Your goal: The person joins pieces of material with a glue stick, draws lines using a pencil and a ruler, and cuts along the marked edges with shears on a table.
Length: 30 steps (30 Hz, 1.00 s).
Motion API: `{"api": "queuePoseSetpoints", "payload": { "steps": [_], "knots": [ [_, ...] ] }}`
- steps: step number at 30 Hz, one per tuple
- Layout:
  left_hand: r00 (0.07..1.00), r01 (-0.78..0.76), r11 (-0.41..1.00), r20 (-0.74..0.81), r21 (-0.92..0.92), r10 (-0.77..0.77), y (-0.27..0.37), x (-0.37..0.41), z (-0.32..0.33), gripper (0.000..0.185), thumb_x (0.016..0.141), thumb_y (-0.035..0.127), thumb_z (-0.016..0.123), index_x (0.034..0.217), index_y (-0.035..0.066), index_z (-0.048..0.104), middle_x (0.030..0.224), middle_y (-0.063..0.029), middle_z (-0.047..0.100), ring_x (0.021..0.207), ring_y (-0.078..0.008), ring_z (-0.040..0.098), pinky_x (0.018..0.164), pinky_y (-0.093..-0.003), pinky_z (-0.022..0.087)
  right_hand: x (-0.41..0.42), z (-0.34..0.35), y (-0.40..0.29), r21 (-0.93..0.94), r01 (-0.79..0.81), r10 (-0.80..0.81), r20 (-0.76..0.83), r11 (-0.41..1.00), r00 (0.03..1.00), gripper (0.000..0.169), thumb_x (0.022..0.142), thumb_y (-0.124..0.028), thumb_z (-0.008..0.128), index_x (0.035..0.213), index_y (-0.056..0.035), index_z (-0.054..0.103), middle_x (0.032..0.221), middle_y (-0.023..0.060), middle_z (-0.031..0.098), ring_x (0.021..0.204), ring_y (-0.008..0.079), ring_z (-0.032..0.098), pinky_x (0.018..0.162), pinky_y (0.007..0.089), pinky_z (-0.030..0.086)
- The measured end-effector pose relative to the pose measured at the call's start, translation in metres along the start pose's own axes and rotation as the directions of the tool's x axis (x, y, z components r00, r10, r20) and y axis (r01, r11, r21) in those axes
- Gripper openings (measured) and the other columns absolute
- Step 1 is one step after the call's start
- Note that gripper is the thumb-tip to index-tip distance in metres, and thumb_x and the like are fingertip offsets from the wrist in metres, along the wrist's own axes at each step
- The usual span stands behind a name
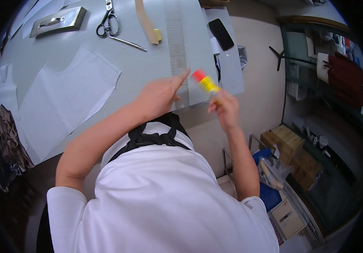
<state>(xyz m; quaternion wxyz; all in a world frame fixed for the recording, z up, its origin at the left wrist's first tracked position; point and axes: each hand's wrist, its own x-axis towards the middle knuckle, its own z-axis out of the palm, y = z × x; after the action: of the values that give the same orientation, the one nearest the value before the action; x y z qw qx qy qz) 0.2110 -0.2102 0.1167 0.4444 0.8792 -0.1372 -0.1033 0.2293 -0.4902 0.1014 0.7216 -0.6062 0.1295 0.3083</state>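
Note:
My right hand (227,107) grips a small yellow tube or bottle (209,84) with a red end, tilted up and to the left past the table's corner; motion blurs it. Across from it, my left hand (159,96) reaches over a long clear ruler (177,41), index finger stretched out and thumb apart. I see nothing in that hand, though its palm side is hidden. Whether it touches the ruler, I cannot tell. To its left, a white paper or fabric pattern piece (70,91) with a curved notch lies flat on the grey table (137,68).
Black-handled scissors (108,23), a silver pen (127,43), a tan strip (146,23) with a yellow piece (158,34), and a metal block with a handle (58,22) lie farther back. A phone (221,34) rests on white paper at right. Cardboard boxes (281,142) stand low right.

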Motion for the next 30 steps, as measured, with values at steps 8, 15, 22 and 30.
{"api": "queuePoseSetpoints", "payload": {
  "steps": [8,15,22,30],
  "knots": [
    [0.951,0.302,0.947,-0.109,0.112,-0.290,-0.055,-0.064,-0.005,0.029,0.089,0.004,0.069,0.117,0.000,0.065,0.106,-0.0169,0.065,0.097,-0.0391,0.064,0.082,-0.0455,0.053,0.118,-0.142,0.086,-0.568,-0.238,0.015,-0.369,0.788,0.929,0.021,0.099,-0.015,0.065,0.114,-0.0001,0.066,0.093,0.0050,0.070,0.079,0.0088,0.062,0.072,0.0248,0.050],
    [0.899,0.386,0.830,-0.366,0.402,-0.241,-0.071,-0.146,-0.035,0.033,0.088,-0.001,0.066,0.121,-0.003,0.065,0.121,-0.0203,0.065,0.107,-0.0389,0.064,0.092,-0.0450,0.053,0.167,-0.128,0.134,-0.745,-0.008,-0.276,-0.257,0.667,0.926,0.037,0.095,-0.018,0.070,0.126,0.0020,0.064,0.107,0.0146,0.073,0.098,0.0223,0.069,0.085,0.0327,0.054],
    [0.853,0.522,0.537,-0.405,0.662,-0.329,-0.146,-0.232,-0.107,0.055,0.095,0.004,0.058,0.148,-0.001,0.046,0.154,-0.0197,0.045,0.139,-0.0386,0.046,0.116,-0.0448,0.038,0.149,0.007,-0.008,-0.864,0.281,-0.647,-0.066,0.419,0.760,0.023,0.095,-0.014,0.068,0.112,0.0005,0.068,0.097,0.0130,0.072,0.086,0.0246,0.070,0.079,0.0354,0.054],
    [0.679,0.725,0.390,-0.498,0.568,-0.539,-0.184,-0.297,-0.107,0.074,0.098,0.034,0.063,0.157,0.002,0.033,0.163,-0.0234,0.029,0.146,-0.0494,0.030,0.120,-0.0569,0.026,0.184,0.232,0.016,-0.751,0.624,-0.588,0.610,-0.215,0.531,0.026,0.082,0.003,0.058,0.108,0.0002,0.060,0.100,0.0168,0.064,0.094,0.0349,0.060,0.083,0.0459,0.048]
  ]
}}
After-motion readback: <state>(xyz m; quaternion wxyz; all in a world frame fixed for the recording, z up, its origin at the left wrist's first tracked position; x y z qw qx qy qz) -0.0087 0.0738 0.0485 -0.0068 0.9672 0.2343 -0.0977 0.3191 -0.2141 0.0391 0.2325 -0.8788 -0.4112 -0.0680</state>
